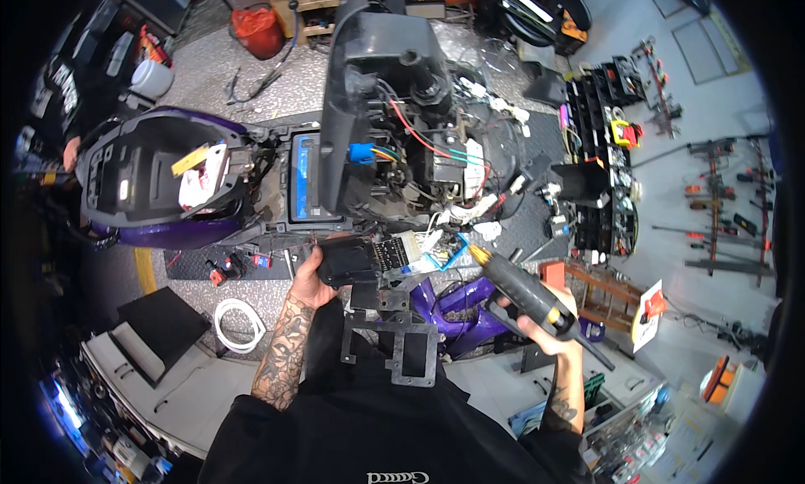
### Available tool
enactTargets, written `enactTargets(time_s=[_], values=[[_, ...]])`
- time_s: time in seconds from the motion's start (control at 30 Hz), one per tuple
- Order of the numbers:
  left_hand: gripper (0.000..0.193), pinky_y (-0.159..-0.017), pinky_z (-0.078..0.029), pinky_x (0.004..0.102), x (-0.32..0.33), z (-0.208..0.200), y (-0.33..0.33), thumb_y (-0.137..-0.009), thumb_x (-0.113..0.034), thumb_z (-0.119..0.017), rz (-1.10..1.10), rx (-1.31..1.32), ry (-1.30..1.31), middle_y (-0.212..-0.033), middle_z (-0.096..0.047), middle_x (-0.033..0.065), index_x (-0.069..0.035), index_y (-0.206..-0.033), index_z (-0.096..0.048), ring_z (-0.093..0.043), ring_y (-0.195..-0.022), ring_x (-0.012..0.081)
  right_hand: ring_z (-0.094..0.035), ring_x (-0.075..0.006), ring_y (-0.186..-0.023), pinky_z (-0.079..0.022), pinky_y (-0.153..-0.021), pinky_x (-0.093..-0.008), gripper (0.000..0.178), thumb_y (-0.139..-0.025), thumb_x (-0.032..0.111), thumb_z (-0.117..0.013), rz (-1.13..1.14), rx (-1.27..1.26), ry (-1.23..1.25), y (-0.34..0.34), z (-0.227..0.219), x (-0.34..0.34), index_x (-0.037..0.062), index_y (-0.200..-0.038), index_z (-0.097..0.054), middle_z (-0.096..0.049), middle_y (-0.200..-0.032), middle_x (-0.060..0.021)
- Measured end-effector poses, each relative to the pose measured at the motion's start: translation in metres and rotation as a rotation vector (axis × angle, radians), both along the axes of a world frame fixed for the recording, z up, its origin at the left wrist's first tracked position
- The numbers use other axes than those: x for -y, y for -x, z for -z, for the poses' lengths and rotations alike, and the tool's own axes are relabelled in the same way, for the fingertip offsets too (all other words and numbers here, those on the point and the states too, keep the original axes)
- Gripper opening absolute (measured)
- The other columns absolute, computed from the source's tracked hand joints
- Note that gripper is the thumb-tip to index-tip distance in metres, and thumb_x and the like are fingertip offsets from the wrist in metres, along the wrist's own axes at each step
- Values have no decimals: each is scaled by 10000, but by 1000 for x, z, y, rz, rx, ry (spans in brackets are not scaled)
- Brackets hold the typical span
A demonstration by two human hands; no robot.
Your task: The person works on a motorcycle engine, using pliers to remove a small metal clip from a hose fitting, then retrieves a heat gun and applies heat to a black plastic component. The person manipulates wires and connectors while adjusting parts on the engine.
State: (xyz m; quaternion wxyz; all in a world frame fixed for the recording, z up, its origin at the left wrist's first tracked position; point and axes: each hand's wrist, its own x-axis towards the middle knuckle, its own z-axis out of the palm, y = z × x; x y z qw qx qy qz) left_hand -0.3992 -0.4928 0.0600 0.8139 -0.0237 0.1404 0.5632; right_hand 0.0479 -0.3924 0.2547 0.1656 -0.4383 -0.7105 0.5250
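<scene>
My left hand (pixel 310 281) is closed round the near-left edge of a black box-shaped unit (pixel 346 262), thumb on its side. A block of rows of small terminals (pixel 388 254) shows at the unit's right end. Just below hangs a flat black metal bracket (pixel 413 368) with square cut-outs; whether it is joined to the unit, I cannot tell. My right hand (pixel 549 323) is wrapped round a dark grey cylindrical tool (pixel 528 287) with a brass-coloured tip, which points up and left towards wires and a blue-edged piece (pixel 457 253) beside the terminals.
Ahead stands a stripped scooter frame (pixel 390 39) with loose wiring and a blue battery-like block (pixel 307 178). Its purple-edged seat section (pixel 168 232) lies left, near another person's hand (pixel 71 153). A purple panel (pixel 457 312) is close below the tool. Black parts bins (pixel 591 123) stand right.
</scene>
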Motion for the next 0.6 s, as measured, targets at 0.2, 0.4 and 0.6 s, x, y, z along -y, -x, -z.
enactTargets(time_s=[0.2,0.4,0.6], values=[[692,-1204,-482,523,2,-2,7,-983,-246,-736,-180,-315,-87,-1550,-618,200,10,-1582,-503,-605,-1426,375,-677,-96,-738,-547,-698,-292,566,-902,405,-842,320,-249,270,-16,4,28,-9,-1283,-771,-817,-995,-64],[742,-1249,-406,508,-22,-16,-20,-1096,-565,-614,-358,-515,-104,-1581,-613,138,-41,-1610,-509,-561,-1465,332,-794,-264,-902,-606,-838,-368,487,-852,216,-851,-24,-146,-28,12,-1,21,-39,-1252,-736,-802,-1063,-165],[917,-1253,-376,728,-21,-77,-75,-1054,-766,-496,-295,-104,38,-1486,-663,205,1,-1554,-549,-626,-1370,447,-776,-373,-965,-607,-878,-411,513,-788,75,-857,-149,-12,-218,30,-12,12,-55,-1255,-687,-758,-1066,-207]])
